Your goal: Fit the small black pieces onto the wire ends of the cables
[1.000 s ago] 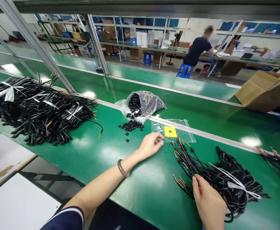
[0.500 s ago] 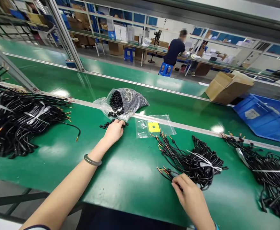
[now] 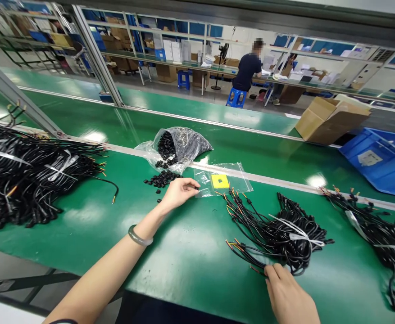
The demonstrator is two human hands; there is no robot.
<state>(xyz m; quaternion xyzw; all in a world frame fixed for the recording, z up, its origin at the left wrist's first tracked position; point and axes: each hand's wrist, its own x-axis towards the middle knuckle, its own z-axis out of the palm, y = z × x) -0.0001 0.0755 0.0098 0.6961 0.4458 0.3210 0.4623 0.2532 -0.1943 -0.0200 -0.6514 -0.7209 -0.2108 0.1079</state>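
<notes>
My left hand (image 3: 180, 192) is pinched on a small black part (image 3: 197, 188), mostly hidden by the fingertips, at the left edge of a clear zip bag (image 3: 204, 180) with a yellow square (image 3: 219, 181) on it. Behind the hand, loose black parts (image 3: 163, 178) lie before an open plastic bag (image 3: 192, 143) of the same parts. My right hand (image 3: 287, 290) has its fingers closed on thin black cables (image 3: 251, 256) with orange and red wire ends. Beside them rests a tied cable bundle (image 3: 295, 234).
Big cable bundles lie at the left (image 3: 31, 175) and right (image 3: 383, 238) of the green table (image 3: 183, 265). A blue bin (image 3: 379, 162) and cardboard box (image 3: 329, 119) stand at back right. Metal posts (image 3: 97, 58) rise at left. A person (image 3: 247, 69) sits far off.
My left hand has moved right, away from the loose black parts, now pinching one. My right hand has shifted right and down along the cables. The view has shifted slightly.
</notes>
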